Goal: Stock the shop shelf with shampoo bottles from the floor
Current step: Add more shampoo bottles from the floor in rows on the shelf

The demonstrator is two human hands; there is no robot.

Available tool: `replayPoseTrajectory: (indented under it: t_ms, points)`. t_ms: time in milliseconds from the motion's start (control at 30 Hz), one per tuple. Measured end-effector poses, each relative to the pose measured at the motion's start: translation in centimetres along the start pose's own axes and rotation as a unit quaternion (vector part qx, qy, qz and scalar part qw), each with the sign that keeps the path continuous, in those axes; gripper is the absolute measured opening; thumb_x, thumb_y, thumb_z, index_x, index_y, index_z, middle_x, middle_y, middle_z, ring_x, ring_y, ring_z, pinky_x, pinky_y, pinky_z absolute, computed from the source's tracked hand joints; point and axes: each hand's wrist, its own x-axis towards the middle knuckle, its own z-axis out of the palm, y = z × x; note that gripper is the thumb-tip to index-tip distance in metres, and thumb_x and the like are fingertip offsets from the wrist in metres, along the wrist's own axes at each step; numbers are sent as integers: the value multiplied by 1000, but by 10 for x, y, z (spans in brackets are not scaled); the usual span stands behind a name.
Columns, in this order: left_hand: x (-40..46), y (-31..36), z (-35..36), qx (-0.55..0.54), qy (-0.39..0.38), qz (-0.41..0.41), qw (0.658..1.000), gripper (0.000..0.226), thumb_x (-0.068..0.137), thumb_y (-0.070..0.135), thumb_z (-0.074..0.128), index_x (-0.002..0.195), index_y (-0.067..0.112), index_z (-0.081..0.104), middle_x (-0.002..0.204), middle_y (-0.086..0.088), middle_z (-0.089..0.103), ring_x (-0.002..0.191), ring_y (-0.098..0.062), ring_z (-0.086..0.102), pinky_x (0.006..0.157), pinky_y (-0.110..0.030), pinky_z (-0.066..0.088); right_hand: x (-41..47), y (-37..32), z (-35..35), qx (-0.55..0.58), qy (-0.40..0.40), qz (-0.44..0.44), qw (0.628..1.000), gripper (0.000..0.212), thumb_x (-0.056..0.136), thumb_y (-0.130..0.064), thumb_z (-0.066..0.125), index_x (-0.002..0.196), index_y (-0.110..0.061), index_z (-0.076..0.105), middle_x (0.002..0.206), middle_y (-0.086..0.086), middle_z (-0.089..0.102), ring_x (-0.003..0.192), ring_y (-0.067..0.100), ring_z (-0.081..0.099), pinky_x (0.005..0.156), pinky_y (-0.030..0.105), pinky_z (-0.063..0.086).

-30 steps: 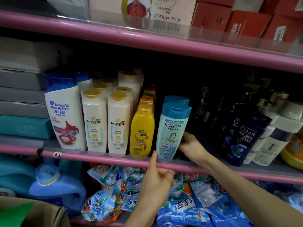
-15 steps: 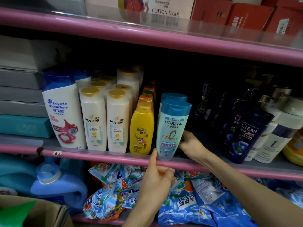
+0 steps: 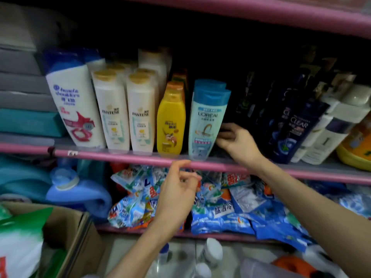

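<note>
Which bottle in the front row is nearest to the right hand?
The L'Oreal bottle, pale blue with a blue cap; the right hand is beside its lower right edge.

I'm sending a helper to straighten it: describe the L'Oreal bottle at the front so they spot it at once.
Find the pink-edged middle shelf lined with shampoo. Just right of the yellow bottle stands the L'Oreal bottle, at the front edge, with the right hand at its right side. It alone is pale aqua with a blue cap, and it narrows toward the base.
</note>
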Motion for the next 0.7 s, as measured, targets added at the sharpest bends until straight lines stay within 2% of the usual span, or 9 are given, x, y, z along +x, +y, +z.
replayPoseTrajectory:
  t_ms: [67, 133, 200, 267, 367, 433, 500, 600, 700]
  points:
    - [-7, -10, -1, 10, -1, -15, 1000, 24, 90, 13, 53, 99, 35, 54, 86, 8, 65, 72, -10, 65, 68, -23, 52, -22, -2, -5, 20, 70, 25, 997, 34, 84, -5, 65, 117, -11, 60, 104, 7, 71, 97, 15, 67, 91, 31, 53]
    - [-12, -25, 0, 38, -10, -45, 998, 21, 90, 11, 53, 89, 31, 58, 87, 2, 67, 78, -19, 65, 77, -32, 52, -50, -3, -4, 53, 121, 31, 991, 24, 82, -3, 64, 101, -17, 64, 92, 3, 73, 90, 13, 69, 87, 30, 55]
    - [-19, -45, 3, 66, -17, -75, 995, 15, 90, 12, 54, 88, 24, 62, 87, -1, 68, 83, -22, 65, 82, -35, 52, -80, -1, 1, 81, 142, 41, 986, 22, 82, -2, 61, 92, -21, 64, 89, 2, 73, 85, 13, 69, 81, 30, 55]
    - [-29, -67, 8, 108, -26, -104, 988, 13, 90, 12, 53, 92, 14, 66, 88, -5, 69, 85, -23, 65, 81, -35, 53, -106, 9, 12, 91, 135, 60, 985, 22, 83, -1, 59, 88, -22, 64, 86, 4, 73, 79, 12, 68, 76, 30, 54]
    - [-45, -99, 18, 208, -87, -139, 964, 14, 90, 14, 50, 90, 12, 65, 93, -10, 70, 90, -28, 64, 73, -29, 49, -134, 40, 35, 64, 90, 121, 986, 16, 85, 0, 59, 90, -14, 65, 80, 5, 69, 73, 15, 62, 78, 37, 55]
    - [-54, -118, 27, 312, -167, -137, 925, 13, 90, 19, 49, 86, 14, 61, 99, -10, 69, 95, -29, 63, 73, -30, 46, -149, 71, 51, 6, 50, 172, 984, 15, 86, -1, 58, 96, -7, 66, 88, 10, 69, 82, 21, 63, 86, 45, 54]
    - [-58, -136, 39, 381, -242, -131, 883, 14, 89, 24, 50, 87, 15, 61, 105, -12, 67, 101, -30, 61, 76, -33, 47, -161, 103, 62, -60, 1, 231, 971, 17, 86, -6, 60, 102, -6, 66, 100, 13, 70, 97, 27, 64, 92, 44, 50]
    - [-58, -165, 56, 417, -311, -144, 842, 27, 89, 29, 55, 111, 13, 58, 121, -10, 59, 112, -28, 55, 89, -37, 47, -176, 145, 73, -110, -84, 320, 937, 27, 85, -15, 66, 111, -8, 63, 111, 13, 68, 108, 27, 61, 97, 35, 45]
    - [-58, -198, 68, 429, -332, -157, 825, 47, 86, 32, 59, 130, 19, 47, 132, -8, 49, 121, -28, 47, 95, -37, 42, -187, 182, 82, -180, -146, 342, 911, 44, 86, -21, 66, 127, -13, 55, 129, 12, 59, 120, 27, 54, 101, 34, 41]
